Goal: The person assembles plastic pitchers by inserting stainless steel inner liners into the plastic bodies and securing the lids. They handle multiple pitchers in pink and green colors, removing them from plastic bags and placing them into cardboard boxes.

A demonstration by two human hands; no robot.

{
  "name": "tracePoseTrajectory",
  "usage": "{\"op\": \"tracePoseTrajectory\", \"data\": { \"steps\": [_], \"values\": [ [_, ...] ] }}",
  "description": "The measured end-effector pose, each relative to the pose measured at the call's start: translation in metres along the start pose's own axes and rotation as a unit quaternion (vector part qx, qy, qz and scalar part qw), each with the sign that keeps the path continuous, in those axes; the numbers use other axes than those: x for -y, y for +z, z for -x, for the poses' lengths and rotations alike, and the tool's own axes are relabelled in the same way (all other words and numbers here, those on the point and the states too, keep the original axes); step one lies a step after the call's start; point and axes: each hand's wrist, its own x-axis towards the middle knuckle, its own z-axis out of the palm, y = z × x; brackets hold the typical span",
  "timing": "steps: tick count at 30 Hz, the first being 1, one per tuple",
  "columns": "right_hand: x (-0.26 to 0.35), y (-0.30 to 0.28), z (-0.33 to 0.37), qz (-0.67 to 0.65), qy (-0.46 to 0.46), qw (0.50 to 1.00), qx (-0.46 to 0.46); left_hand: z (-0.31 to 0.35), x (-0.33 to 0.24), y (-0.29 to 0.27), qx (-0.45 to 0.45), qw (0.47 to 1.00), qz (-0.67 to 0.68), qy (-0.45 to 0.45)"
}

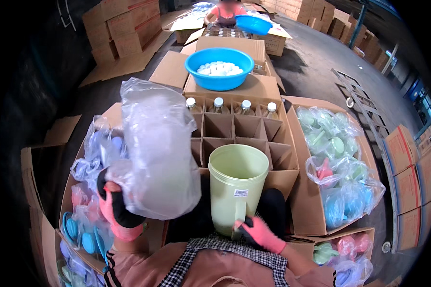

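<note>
My left hand [119, 208], in a pink and black glove, is closed on the lower left side of a large, cloudy clear plastic bag [160, 158]. The bag stands puffed up in front of me; I cannot tell whether anything is inside. A pale green plastic pitcher [232, 201] with a small white label stands upright, its open mouth facing up. Its handle points toward me, and my right hand [263, 235], gloved the same way, grips the handle's lower part. Behind the pitcher is a divided cardboard carton [289, 153], with several white-capped glass bottles [219, 106] in its far row.
A blue basin [192, 71] of white caps sits on the carton's far side. Boxes of bagged coloured plastic parts flank me, at left [93, 160] and right [335, 153]. Another person [225, 13] works at the far end. Stacked cartons [407, 186] stand right.
</note>
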Motion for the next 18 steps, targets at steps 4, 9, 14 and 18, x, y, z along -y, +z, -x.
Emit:
{"op": "tracePoseTrajectory", "data": {
  "steps": [4, 9, 14, 18],
  "values": [
    [0.063, -0.024, 0.002, 0.209, -0.308, 0.903, -0.216, 0.033, -0.023, 0.021, 0.194, 0.947, -0.204, -0.153],
    [0.007, -0.018, -0.020, -0.060, -0.226, 0.964, -0.125, 0.088, 0.008, 0.099, 0.678, 0.734, -0.035, -0.012],
    [0.002, -0.054, 0.020, -0.168, -0.230, 0.938, -0.198, 0.038, 0.001, 0.054, 0.638, 0.766, 0.062, -0.056],
    [-0.012, -0.063, 0.041, -0.195, -0.221, 0.931, -0.217, 0.032, -0.006, 0.004, 0.448, 0.878, -0.038, -0.163]
  ]
}}
